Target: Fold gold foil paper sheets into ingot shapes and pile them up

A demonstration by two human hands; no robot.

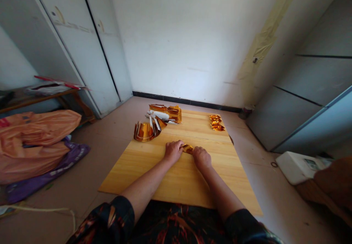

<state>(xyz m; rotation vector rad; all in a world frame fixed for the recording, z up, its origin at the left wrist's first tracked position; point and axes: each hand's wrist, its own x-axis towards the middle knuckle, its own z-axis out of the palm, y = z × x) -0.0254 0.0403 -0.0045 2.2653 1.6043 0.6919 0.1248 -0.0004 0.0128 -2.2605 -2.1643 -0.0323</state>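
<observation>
A small piece of shiny gold foil paper (187, 148) lies between my hands over the middle of the wooden board. My left hand (173, 151) is closed on its left end, and my right hand (202, 157) is closed on its right end. Several folded gold foil pieces (217, 123), shaped like ingots, sit in a row at the far right of the board. On the left side stands a curved stack of gold foil sheets (145, 131). Behind it lies a bundle of gold foil paper (174, 114) with white paper showing.
The wooden board (170, 185) is a low work surface on the tiled floor. Orange and purple bags (35, 145) lie at the left beside a wooden bench (74, 95). A white box (298, 167) stands at the right, near a grey fridge-like cabinet (299, 90).
</observation>
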